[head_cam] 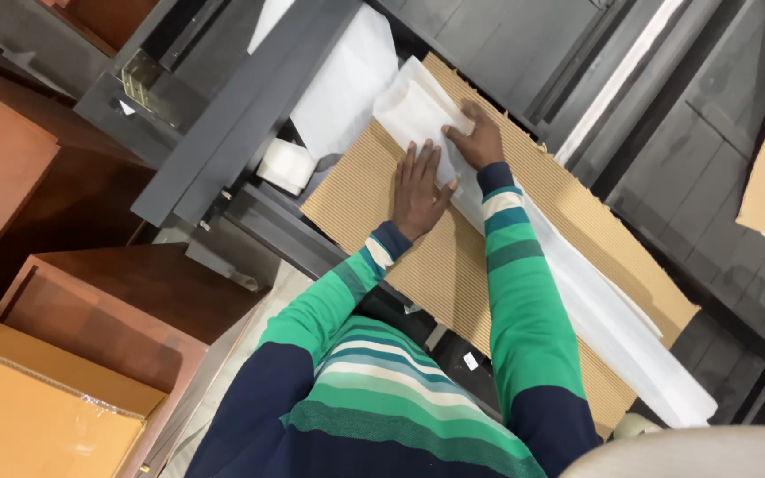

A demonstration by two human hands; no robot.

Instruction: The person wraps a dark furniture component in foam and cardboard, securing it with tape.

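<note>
Your 2 hands rest on a long strip of white foam sheet point(577, 292) that lies lengthwise along a corrugated cardboard sheet point(436, 265), itself laid across dark grey panels point(250, 97). Your left hand point(418, 190) lies flat with fingers spread, pressing partly on the cardboard and partly on the edge of the foam. Your right hand point(475, 142) is also flat and open, palm down on the folded end of the foam; neither hand grips anything.

The foam looks thin, soft and very light, so it will likely slide and crease easily; hold it with flat palms or pinch it at the folded end near your right hand. The cardboard looks light but fairly stiff along its flutes, and it may bend across them; take it by its long edges. A small white roll point(285, 165) sits just beside the cardboard's corner.
</note>
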